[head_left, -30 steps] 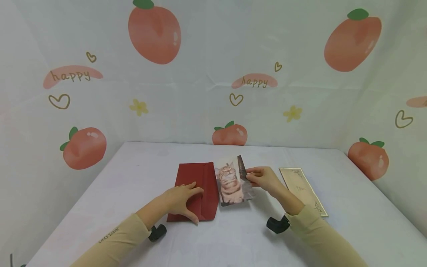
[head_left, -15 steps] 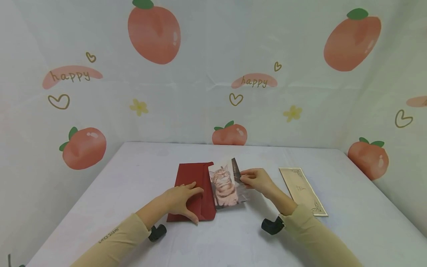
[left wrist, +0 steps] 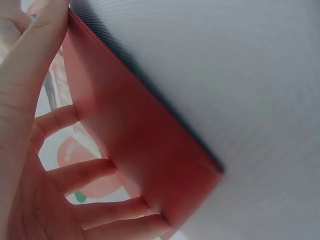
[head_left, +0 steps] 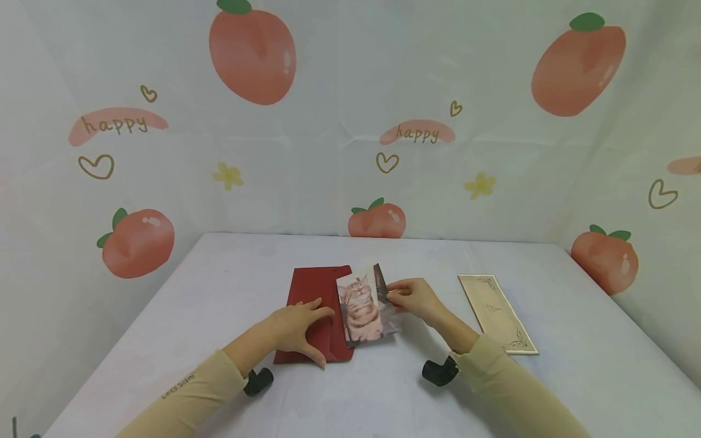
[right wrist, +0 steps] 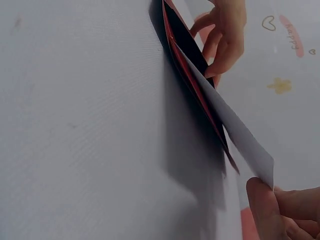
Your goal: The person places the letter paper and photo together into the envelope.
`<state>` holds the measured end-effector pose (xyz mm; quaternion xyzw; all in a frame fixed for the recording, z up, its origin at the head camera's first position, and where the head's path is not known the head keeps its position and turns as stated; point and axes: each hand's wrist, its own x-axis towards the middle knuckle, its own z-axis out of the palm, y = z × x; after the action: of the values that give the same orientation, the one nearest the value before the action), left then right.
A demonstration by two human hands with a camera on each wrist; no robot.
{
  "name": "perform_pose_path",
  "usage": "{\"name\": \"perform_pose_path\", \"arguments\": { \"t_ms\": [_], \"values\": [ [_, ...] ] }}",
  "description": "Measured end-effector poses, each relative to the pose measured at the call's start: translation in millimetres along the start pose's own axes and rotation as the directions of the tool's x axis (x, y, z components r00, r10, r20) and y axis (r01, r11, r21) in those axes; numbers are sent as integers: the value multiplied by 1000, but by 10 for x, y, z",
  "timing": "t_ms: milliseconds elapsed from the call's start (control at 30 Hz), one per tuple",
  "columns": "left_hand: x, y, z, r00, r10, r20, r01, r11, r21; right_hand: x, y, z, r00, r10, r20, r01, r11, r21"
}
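A red envelope (head_left: 312,285) lies on the table left of centre. Spread across it, my left hand (head_left: 298,328) presses it down with the fingers fairly straight; in the left wrist view the fingertips (left wrist: 107,166) rest on the red paper (left wrist: 135,130). My right hand (head_left: 417,299) pinches the right edge of a picture card (head_left: 361,311) showing a striped cat. The card is tilted, and its left part overlaps the envelope's right side. From the right wrist, the card (right wrist: 245,142) is seen edge-on, its far edge right at the envelope's parted mouth (right wrist: 192,82).
A long cream card (head_left: 497,313) with dark ornaments lies flat to the right, beyond the right forearm. Black wrist cameras (head_left: 440,371) hang below both cuffs. Behind the white table (head_left: 361,401) hangs a curtain (head_left: 328,121) printed with peaches and "happy".
My right hand has moved left with the cat card, which now covers more of the envelope's right side. The left hand and the envelope stay in place.
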<state>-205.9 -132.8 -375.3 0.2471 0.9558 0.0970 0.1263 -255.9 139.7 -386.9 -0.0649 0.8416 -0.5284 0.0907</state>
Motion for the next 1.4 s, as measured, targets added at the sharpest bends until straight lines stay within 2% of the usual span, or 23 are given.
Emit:
{"name": "perform_pose_path", "arguments": {
  "t_ms": [567,1233,1400],
  "values": [
    [9,1,-1,1000,1,1,-1,1000,6,24,-53,154,1000,-7,7,6,1000,20],
    [5,8,-2,1000,-7,4,7,1000,22,19,-141,395,997,-72,35,69,993,94],
    [3,10,0,1000,-16,11,16,1000,18,18,-162,443,998,-54,29,51,994,98]
  ]
}}
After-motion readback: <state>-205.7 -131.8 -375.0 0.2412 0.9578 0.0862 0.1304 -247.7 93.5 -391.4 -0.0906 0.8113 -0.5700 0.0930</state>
